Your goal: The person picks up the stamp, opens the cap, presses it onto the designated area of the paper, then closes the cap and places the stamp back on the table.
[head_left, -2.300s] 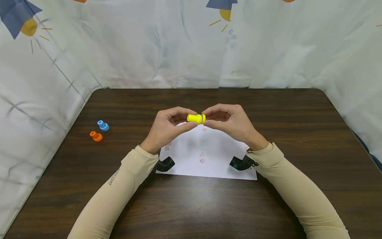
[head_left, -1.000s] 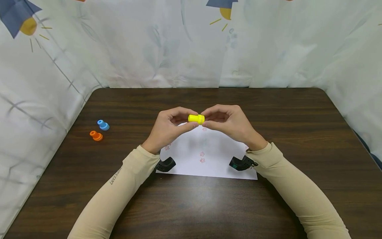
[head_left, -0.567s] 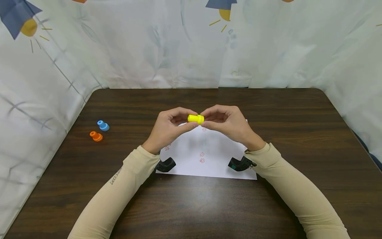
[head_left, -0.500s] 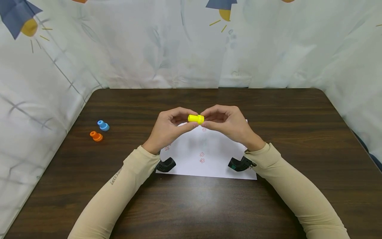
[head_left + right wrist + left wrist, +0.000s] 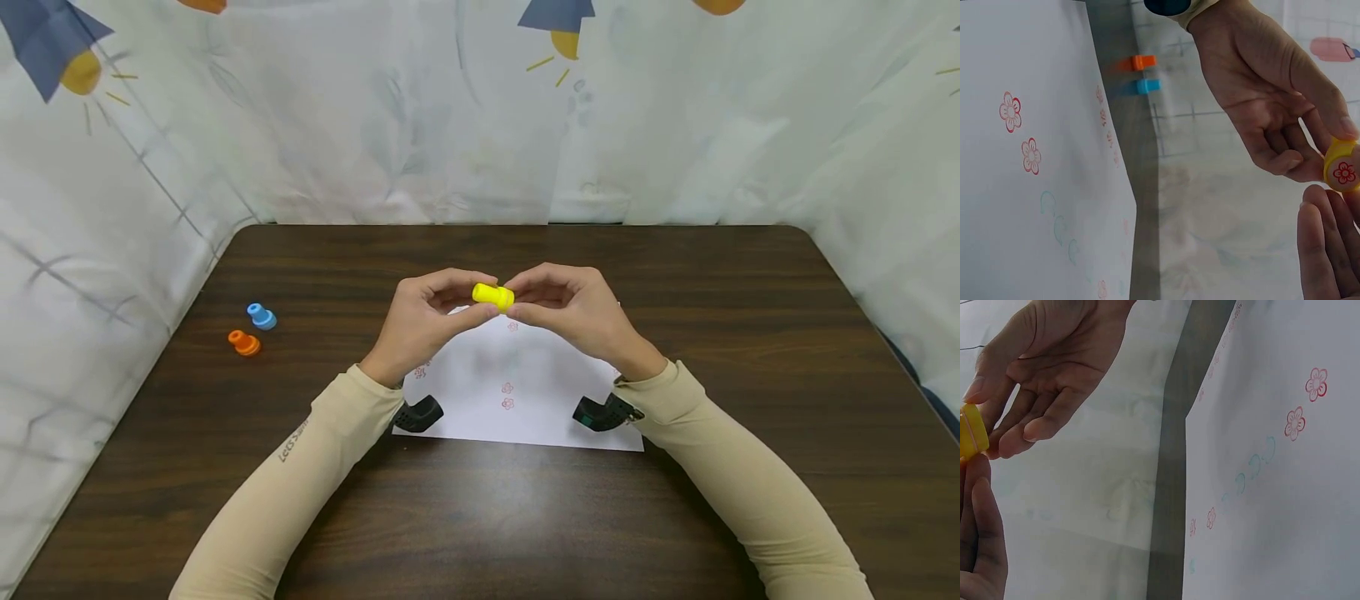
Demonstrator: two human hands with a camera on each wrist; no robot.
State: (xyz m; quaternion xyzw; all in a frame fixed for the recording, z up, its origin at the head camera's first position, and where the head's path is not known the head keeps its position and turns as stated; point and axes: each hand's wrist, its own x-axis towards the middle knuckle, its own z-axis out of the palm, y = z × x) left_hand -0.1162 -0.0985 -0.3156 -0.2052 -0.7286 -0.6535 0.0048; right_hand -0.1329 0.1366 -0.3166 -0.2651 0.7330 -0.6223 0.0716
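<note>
A small yellow stamp (image 5: 492, 296) is held above the paper, lying nearly level between both hands. My left hand (image 5: 431, 315) pinches its narrower body between thumb and fingers. At the wider right end, my right hand (image 5: 573, 312) pinches the cap with thumb and fingertips. A thin seam line shows round the stamp (image 5: 971, 432) in the left wrist view, and a red flower marks its round end (image 5: 1344, 173) in the right wrist view. Below lies white paper (image 5: 555, 408) bearing red flower prints (image 5: 1010, 112) and faint teal curved prints (image 5: 1254, 466).
On the left of the dark wooden table (image 5: 480, 517) stand a blue stamp (image 5: 262, 316) and an orange stamp (image 5: 244, 342), close together. A white patterned curtain (image 5: 480, 125) hangs round the back and sides. Black wrist cameras (image 5: 418, 414) sit below each wrist.
At first a pale gap separated the yellow cap from the stamp's body; now the two are together. The stamp's left end has tipped up slightly. The other stamps stay put.
</note>
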